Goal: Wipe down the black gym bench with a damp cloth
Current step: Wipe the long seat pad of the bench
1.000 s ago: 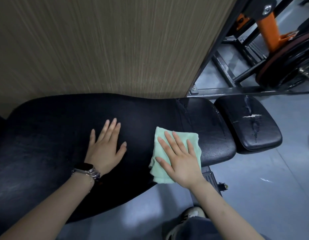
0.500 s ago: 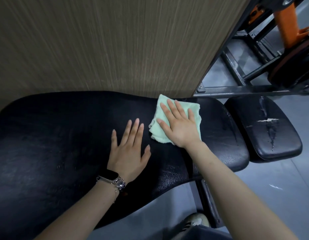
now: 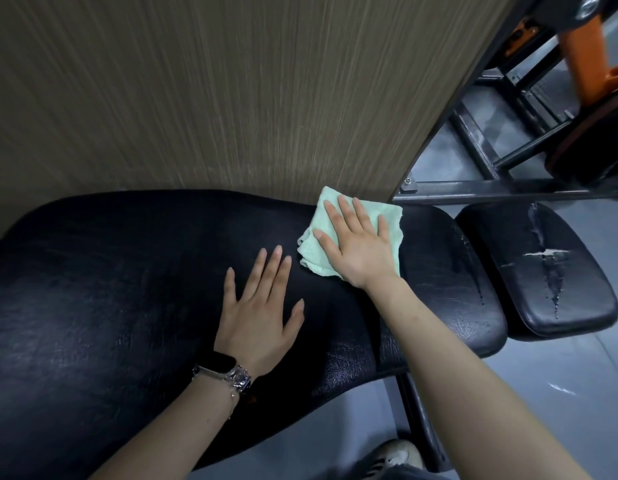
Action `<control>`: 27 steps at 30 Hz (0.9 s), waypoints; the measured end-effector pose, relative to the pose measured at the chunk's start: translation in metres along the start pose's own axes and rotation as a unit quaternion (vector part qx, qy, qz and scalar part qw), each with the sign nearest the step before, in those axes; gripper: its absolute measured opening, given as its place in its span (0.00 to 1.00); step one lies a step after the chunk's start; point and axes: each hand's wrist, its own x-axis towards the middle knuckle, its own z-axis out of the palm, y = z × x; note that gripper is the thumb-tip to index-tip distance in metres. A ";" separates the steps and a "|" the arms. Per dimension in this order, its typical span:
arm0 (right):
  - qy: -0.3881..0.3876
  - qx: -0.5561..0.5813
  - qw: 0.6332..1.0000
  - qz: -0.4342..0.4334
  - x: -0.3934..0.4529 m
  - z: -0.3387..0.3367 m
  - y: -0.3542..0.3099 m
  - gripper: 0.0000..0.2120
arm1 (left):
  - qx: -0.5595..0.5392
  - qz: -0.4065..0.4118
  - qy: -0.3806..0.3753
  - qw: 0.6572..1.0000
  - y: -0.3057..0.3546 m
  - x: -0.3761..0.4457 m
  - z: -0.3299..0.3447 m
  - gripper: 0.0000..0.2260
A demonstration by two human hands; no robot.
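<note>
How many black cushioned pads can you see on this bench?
2. The long pad runs across the middle, under both hands and the green cloth. The small cracked pad sits just past its right end. Others may lie beyond the picture's left edge.

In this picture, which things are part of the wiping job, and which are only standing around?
Part of the job:
black bench pad
green cloth, under the flat right hand
left hand, flat on the pad

Only around:
smaller seat pad, cracked
orange machine frame
wood-grain wall
shoe
</note>
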 end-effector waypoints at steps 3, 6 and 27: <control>0.002 -0.003 1.000 -0.011 -0.019 0.003 0.001 0.29 | -0.002 -0.002 -0.005 1.000 -0.001 0.000 0.001 0.29; 0.007 -0.006 1.000 -0.024 -0.048 0.006 0.004 0.34 | -0.003 -0.002 -0.007 1.000 -0.001 0.000 0.001 0.29; 0.035 0.014 0.998 -0.046 -0.185 0.023 0.034 0.30 | -0.018 -0.016 -0.034 0.999 0.003 -0.001 -0.008 0.34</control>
